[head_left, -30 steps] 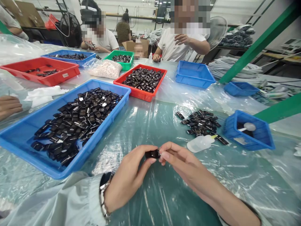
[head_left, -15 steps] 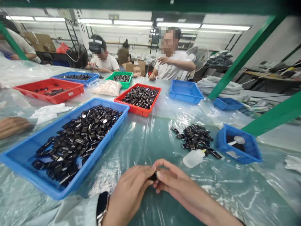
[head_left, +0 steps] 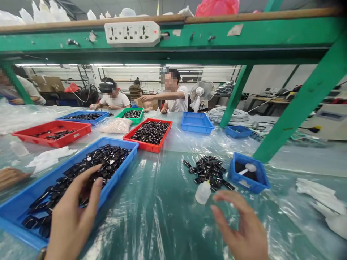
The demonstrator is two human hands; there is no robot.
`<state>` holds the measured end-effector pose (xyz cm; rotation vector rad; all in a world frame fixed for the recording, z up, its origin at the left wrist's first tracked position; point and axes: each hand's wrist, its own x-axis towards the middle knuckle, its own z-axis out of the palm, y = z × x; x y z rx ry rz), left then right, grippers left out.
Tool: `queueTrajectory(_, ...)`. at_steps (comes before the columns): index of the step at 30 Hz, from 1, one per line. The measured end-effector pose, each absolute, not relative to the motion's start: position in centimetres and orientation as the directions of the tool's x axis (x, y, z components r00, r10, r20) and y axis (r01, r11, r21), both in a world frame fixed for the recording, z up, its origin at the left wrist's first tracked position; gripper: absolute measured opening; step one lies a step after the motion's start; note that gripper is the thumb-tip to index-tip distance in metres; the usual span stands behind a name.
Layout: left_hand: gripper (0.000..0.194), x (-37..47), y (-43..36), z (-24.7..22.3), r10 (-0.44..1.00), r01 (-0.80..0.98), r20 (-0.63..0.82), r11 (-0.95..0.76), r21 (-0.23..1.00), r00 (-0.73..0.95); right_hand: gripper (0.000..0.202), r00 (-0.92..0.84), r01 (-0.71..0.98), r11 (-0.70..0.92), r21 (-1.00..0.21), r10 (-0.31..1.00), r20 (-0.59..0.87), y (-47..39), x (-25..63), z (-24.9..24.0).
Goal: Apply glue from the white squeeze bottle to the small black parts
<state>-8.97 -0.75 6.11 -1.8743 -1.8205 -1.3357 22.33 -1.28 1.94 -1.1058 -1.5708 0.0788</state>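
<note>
My left hand (head_left: 73, 213) hangs over the near part of a long blue tray (head_left: 133, 154) heaped with small black glossy plastic pieces (head_left: 108, 153). Its thumb and fingers are apart, and no piece shows between them. On the right, my right hand (head_left: 242, 225) is held above the plastic-covered table, thumb and forefinger curved apart with nothing visible in the gap. Just beyond its fingertips stands a small white squeeze bottle (head_left: 202, 194) with a yellowish tip. Behind the bottle lies a loose pile of similar black pieces (head_left: 207, 168).
A small blue bin (head_left: 251, 186) holds dark material and a white scoop (head_left: 248, 169). Farther back are red trays (head_left: 162, 139), a green tray (head_left: 139, 117) and another blue tray (head_left: 197, 126). Green posts (head_left: 292, 119) rise at right. Co-workers sit opposite; another person's hand (head_left: 12, 177) rests at left.
My hands have parted from the small black piece they held together; it no longer shows. The left moved over the blue tray, the right toward the bottle. The view has tilted up.
</note>
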Motion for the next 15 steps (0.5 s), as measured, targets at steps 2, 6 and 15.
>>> queueTrajectory(2, 0.035, -10.1, -0.4, 6.7, 0.725, 0.906, 0.658, -0.115, 0.407, -0.204, 0.036, 0.194, 0.607, 0.435, -0.665, 0.731, 0.655, -0.5, 24.3, 1.2)
queueTrajectory(6, 0.032, -10.5, 1.4, 6.5, 0.767, 0.992, 0.641, -0.094, 0.088, 0.016, 0.06, 0.119, 0.553, 0.274, -0.787, 0.909, 0.4, 0.9, 25.7, -0.3)
queueTrajectory(15, 0.016, 2.6, 6.8, 1.1, 0.772, 0.829, 0.434, -0.552, 0.095, 0.464, 0.025, -0.038, 0.437, 0.182, -0.881, 0.982, 0.184, 1.7, 25.6, -1.4)
